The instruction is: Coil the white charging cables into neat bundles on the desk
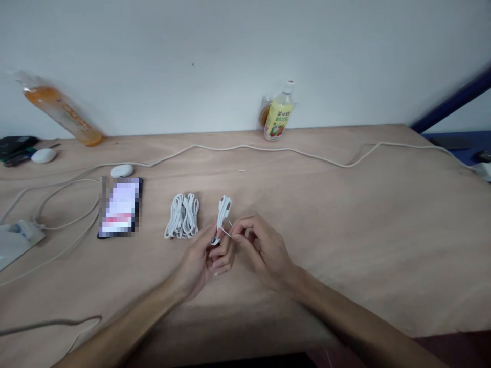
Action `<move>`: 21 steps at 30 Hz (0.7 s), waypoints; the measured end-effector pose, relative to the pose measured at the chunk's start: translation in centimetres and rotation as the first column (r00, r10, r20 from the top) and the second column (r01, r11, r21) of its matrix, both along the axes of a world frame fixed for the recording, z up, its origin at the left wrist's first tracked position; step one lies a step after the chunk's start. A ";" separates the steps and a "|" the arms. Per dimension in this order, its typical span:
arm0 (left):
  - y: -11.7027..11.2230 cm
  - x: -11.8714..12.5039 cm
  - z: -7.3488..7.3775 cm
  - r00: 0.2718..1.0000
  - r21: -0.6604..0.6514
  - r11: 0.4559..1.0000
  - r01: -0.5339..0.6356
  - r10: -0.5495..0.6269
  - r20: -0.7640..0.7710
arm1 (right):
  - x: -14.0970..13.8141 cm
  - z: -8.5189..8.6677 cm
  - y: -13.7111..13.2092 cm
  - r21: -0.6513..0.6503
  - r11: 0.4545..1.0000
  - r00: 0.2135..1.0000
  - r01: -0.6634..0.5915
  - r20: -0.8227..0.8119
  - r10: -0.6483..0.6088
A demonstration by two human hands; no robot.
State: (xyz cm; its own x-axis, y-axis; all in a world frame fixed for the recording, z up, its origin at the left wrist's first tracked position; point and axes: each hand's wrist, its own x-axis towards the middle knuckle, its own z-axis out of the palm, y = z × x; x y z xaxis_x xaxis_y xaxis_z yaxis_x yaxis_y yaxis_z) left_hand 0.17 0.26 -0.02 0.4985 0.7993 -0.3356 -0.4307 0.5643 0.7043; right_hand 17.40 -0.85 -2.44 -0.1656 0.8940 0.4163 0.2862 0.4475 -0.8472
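Observation:
A folded white charging cable (224, 210) stands upright in my left hand (203, 258), pinched between thumb and fingers near its lower end. My right hand (261, 245) is closed in a pinch on a thin white tie (226, 232) that runs across to the cable. Whether the tie goes all the way around the bundle I cannot tell. Just left of my hands, several bundled white cables (182, 215) lie side by side on the wooden table (364, 220).
A phone (120, 207) and a white earbud case (121, 170) lie to the left. A long white cord (245, 147) crosses the back. An orange drink bottle (63, 115) and a yellow-labelled bottle (280, 112) stand by the wall. A small white scrap (242, 170) lies mid-table.

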 end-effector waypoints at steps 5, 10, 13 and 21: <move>-0.2 0.2 -0.5 0.999 0.055 0.998 0.033 -0.032 -0.017 | -0.1 0.2 -0.1 -0.019 1.000 0.999 0.007 -0.054 -0.008; -0.4 0.2 -0.9 0.996 0.107 0.992 0.068 -0.063 -0.056 | -0.1 0.5 -0.2 -0.079 0.996 0.998 0.034 -0.058 -0.039; -0.4 0.2 -0.9 0.996 0.106 0.992 0.073 -0.067 -0.053 | -0.2 0.5 -0.3 -0.060 0.994 0.994 0.092 -0.052 -0.096; -0.5 0.1 -1.6 0.991 0.092 0.993 0.069 -0.058 -0.117 | -0.7 0.2 -0.5 -0.128 0.985 0.987 0.120 -0.088 -0.132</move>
